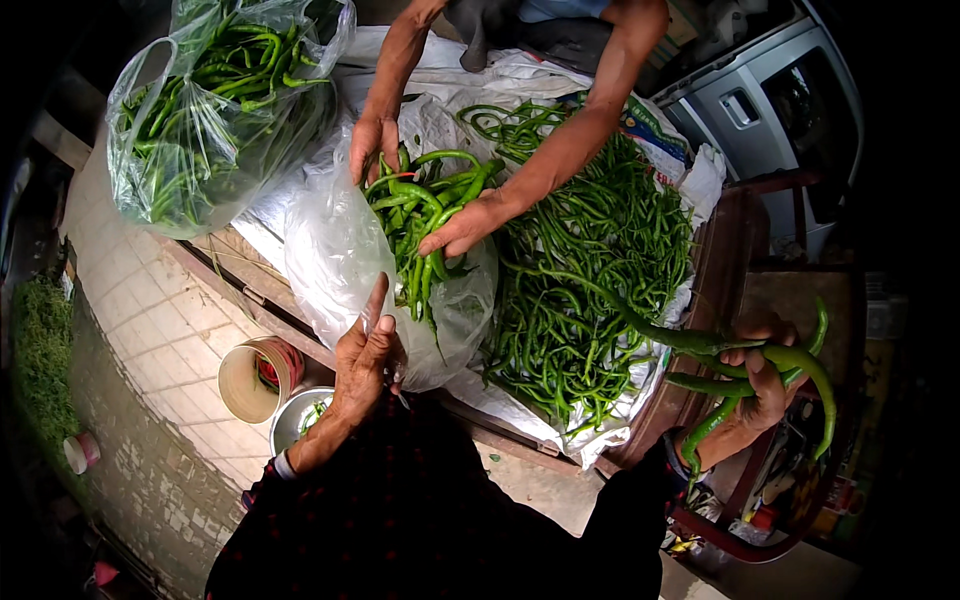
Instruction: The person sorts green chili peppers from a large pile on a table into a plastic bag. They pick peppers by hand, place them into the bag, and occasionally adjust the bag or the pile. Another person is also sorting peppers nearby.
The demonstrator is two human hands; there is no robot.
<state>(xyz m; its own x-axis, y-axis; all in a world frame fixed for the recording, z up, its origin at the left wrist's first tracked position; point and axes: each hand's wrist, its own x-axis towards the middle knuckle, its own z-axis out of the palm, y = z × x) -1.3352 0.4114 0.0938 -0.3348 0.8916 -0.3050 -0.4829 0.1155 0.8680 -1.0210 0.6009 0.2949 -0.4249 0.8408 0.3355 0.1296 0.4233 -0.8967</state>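
Note:
At the bag's near edge, my left hand [362, 365] has its index finger and thumb stretched out, while its other fingers curl at the film of a clear plastic bag [330, 275]. Off to the right, my right hand [762, 395] is closed around several long green chili peppers [810, 370], raised beside the table's edge. Across from me, a co-worker's two hands [470, 222] hold a bunch of green peppers [415, 210] over the mouth of the same bag. Right of the bag, a wide heap of green peppers [590, 300] lies on white sheeting.
A large, filled clear bag of peppers [215, 130] stands at the far left. Below the table's left edge are a bucket [243, 385] and a metal bowl [290, 425]. At the back right is a silver vehicle door [770, 110]; a dark red metal rail [740, 545] curves at lower right.

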